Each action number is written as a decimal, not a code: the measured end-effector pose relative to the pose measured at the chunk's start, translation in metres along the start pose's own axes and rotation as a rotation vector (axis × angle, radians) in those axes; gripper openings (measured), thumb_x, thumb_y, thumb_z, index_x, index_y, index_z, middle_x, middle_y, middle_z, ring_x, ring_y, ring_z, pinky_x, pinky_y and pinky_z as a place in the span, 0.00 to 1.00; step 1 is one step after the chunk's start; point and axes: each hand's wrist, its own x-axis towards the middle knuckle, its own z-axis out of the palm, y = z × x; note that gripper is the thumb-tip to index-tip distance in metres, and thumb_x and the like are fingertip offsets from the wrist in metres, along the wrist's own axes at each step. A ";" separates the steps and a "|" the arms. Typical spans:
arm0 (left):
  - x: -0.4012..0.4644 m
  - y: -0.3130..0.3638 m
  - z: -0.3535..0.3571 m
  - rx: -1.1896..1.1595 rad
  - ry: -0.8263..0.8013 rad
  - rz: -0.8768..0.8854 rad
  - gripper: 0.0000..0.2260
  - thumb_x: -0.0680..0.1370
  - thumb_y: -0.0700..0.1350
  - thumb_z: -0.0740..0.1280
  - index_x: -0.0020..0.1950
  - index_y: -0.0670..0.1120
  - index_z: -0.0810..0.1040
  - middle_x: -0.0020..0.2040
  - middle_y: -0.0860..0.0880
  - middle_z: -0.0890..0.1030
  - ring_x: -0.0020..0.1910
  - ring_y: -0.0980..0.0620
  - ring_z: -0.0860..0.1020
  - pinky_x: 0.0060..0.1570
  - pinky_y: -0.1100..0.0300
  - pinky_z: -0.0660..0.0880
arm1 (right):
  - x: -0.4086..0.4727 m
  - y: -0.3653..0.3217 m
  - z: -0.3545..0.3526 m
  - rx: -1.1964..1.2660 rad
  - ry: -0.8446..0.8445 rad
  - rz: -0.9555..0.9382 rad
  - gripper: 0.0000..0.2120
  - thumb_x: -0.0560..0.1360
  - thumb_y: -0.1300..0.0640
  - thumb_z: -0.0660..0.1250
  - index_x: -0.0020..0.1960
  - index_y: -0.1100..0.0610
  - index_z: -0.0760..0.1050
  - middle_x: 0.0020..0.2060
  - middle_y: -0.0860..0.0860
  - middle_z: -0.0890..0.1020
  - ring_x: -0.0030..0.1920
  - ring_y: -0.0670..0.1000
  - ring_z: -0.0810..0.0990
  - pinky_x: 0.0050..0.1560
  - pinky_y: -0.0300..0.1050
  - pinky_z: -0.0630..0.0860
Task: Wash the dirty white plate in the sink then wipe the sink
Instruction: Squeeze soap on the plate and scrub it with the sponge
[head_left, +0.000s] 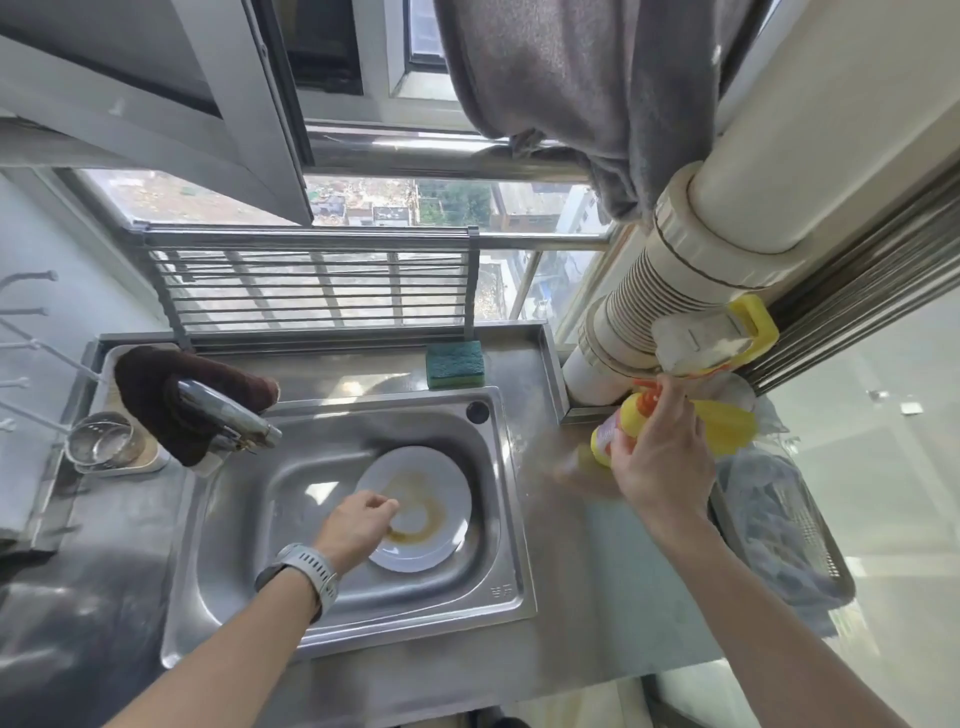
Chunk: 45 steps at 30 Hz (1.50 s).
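A white plate (436, 493) smeared with brown sauce lies flat in the steel sink (498, 551). My left hand (356, 527) hovers over the plate's left rim with fingers loosely curled, holding nothing. My right hand (662, 457) grips a yellow dish-soap bottle (626, 423) with an orange cap, above the counter right of the sink. A green sponge (455, 364) sits on the ledge behind the sink. The chrome tap (228, 410) reaches over the sink's left rear corner.
A brown cloth (156, 384) is draped behind the tap on a white tray. A metal strainer cup (104, 441) stands at left. A large white pipe (675, 312) rises at right, with a yellow container (727, 426) and a wire basket (779, 525) beside it.
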 end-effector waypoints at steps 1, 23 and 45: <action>0.000 -0.001 -0.001 0.001 0.000 0.001 0.15 0.84 0.50 0.63 0.64 0.43 0.79 0.57 0.46 0.82 0.58 0.47 0.79 0.63 0.51 0.75 | 0.003 0.006 -0.003 0.036 -0.006 0.006 0.33 0.72 0.55 0.74 0.71 0.58 0.62 0.59 0.60 0.77 0.57 0.64 0.78 0.54 0.58 0.78; 0.046 -0.042 -0.021 -0.060 0.157 -0.021 0.12 0.82 0.51 0.64 0.64 0.51 0.78 0.60 0.49 0.82 0.60 0.47 0.79 0.63 0.52 0.75 | -0.012 -0.159 0.139 0.184 -0.418 -0.270 0.25 0.75 0.42 0.67 0.68 0.52 0.69 0.66 0.53 0.72 0.62 0.56 0.73 0.62 0.53 0.75; 0.085 -0.064 -0.085 -0.950 0.437 -0.196 0.08 0.77 0.45 0.69 0.55 0.47 0.76 0.41 0.50 0.81 0.46 0.47 0.80 0.54 0.51 0.78 | -0.033 -0.214 0.159 0.824 -0.728 0.371 0.19 0.72 0.38 0.63 0.54 0.50 0.74 0.56 0.54 0.75 0.50 0.53 0.77 0.47 0.50 0.76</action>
